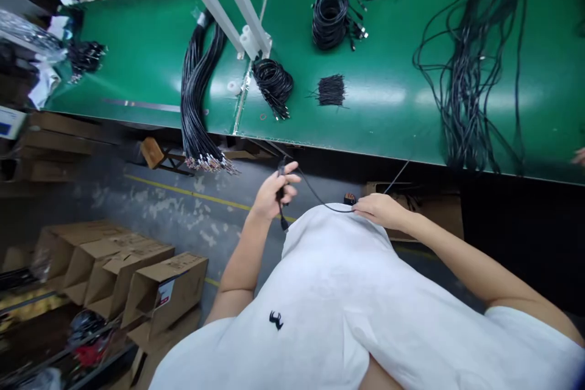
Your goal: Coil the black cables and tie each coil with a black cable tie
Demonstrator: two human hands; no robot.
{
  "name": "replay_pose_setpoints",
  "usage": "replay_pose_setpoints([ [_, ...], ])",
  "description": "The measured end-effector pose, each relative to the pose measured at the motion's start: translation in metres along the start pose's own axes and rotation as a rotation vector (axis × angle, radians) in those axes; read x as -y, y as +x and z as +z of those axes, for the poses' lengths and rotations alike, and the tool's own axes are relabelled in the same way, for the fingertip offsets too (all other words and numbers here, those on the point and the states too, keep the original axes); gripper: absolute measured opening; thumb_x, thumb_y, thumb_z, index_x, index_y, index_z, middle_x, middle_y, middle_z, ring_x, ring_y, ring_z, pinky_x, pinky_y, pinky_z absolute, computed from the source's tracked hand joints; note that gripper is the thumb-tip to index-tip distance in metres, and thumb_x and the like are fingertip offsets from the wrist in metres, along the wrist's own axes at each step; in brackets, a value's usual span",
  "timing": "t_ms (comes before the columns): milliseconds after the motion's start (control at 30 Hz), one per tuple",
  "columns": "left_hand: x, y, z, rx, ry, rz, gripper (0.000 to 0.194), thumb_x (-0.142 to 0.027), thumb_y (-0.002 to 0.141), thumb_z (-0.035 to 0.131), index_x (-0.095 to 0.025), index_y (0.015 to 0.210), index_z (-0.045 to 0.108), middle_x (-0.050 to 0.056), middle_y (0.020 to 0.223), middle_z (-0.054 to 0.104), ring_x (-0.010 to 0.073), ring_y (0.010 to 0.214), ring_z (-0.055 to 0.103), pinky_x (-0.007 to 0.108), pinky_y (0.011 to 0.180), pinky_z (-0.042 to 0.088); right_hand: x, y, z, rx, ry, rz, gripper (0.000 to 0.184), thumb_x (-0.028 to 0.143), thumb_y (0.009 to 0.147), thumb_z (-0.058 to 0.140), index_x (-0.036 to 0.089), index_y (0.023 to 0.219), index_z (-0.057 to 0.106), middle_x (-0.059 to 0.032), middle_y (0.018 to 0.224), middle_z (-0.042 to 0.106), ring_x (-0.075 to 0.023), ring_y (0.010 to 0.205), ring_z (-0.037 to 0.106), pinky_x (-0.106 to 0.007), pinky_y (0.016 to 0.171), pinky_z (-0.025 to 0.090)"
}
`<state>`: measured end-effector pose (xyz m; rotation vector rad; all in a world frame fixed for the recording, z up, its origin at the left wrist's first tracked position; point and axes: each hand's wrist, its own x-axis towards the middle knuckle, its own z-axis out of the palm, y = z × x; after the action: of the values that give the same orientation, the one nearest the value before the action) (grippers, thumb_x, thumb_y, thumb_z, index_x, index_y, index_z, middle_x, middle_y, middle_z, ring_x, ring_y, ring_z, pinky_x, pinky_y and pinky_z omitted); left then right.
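Note:
My left hand [275,193] is closed around a folded black cable [315,194], below the front edge of the green table [388,116]. The cable runs in a thin loop to my right hand [379,208], which pinches it against my white shirt. From there a strand rises toward the loose tangle of black cables [470,73] on the table's right side. A long bundle of black cables [196,91] hangs over the table edge just left of my left hand.
On the table lie a coiled cable bundle [331,15], a smaller coil [274,84] and a pile of short black ties [331,90]. White rails [228,0] cross above. Open cardboard boxes [137,274] stand on the floor at left. Another person's fingers [579,156] show at the right edge.

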<state>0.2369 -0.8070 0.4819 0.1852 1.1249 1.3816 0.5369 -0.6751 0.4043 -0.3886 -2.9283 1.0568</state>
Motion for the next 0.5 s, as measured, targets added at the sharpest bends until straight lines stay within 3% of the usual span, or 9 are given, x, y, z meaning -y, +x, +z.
replay_pose_setpoints([
  [67,0.022,0.011,0.009,0.043,0.127,-0.074,0.04,-0.029,0.081,0.075,-0.011,0.114,0.063,0.011,0.094,0.075,0.0142,0.072,0.071,0.019,0.059,0.053,0.03,0.016,-0.022,-0.013,0.079,-0.128,0.043,0.042,0.103,0.035,0.019,0.101,0.072,-0.007,0.089,0.072,-0.0164,0.081,0.064,-0.027,0.076,0.041],
  [133,0.041,0.016,0.021,0.15,0.188,-0.135,0.043,-0.037,0.077,0.078,-0.009,0.106,0.065,0.014,0.093,0.075,0.0199,0.082,0.073,0.027,0.073,0.057,0.046,0.038,-0.048,-0.03,0.164,-0.146,0.043,0.044,0.103,0.035,0.02,0.099,0.071,-0.0055,0.089,0.071,-0.0158,0.082,0.063,-0.026,0.075,0.041],
  [233,0.053,0.013,0.036,0.347,0.177,-0.234,0.041,-0.042,0.079,0.076,-0.007,0.099,0.067,0.006,0.066,0.068,0.0107,0.053,0.062,0.023,0.059,0.052,0.04,0.064,-0.074,-0.015,0.248,-0.114,0.042,0.044,0.101,0.038,0.019,0.092,0.07,-0.0036,0.085,0.07,-0.0146,0.077,0.062,-0.024,0.07,0.04],
  [300,0.051,0.01,0.042,0.419,0.108,-0.295,0.035,-0.041,0.083,0.072,-0.008,0.094,0.068,-0.004,0.047,0.051,0.0038,0.035,0.039,0.016,0.041,0.037,0.018,0.07,-0.079,-0.024,0.288,-0.08,0.041,0.045,0.099,0.041,0.018,0.088,0.07,-0.0035,0.086,0.07,-0.0144,0.078,0.062,-0.024,0.072,0.041],
  [367,0.046,0.006,0.044,0.422,0.022,-0.325,0.028,-0.037,0.088,0.067,-0.009,0.09,0.069,-0.009,0.041,0.035,0.0016,0.03,0.023,0.014,0.034,0.022,-0.014,0.065,-0.077,-0.074,0.273,-0.025,0.041,0.046,0.098,0.042,0.018,0.087,0.07,-0.0039,0.089,0.071,-0.0152,0.082,0.063,-0.026,0.077,0.043],
  [500,0.038,0.003,0.042,0.279,-0.121,-0.346,0.026,-0.026,0.096,0.053,-0.009,0.106,0.069,-0.009,0.047,0.039,-0.0007,0.029,0.015,0.013,0.032,0.016,-0.089,0.033,-0.066,-0.205,0.026,0.207,0.044,0.046,0.096,0.04,0.018,0.084,0.072,-0.0073,0.09,0.073,-0.0198,0.086,0.063,-0.032,0.084,0.043],
])
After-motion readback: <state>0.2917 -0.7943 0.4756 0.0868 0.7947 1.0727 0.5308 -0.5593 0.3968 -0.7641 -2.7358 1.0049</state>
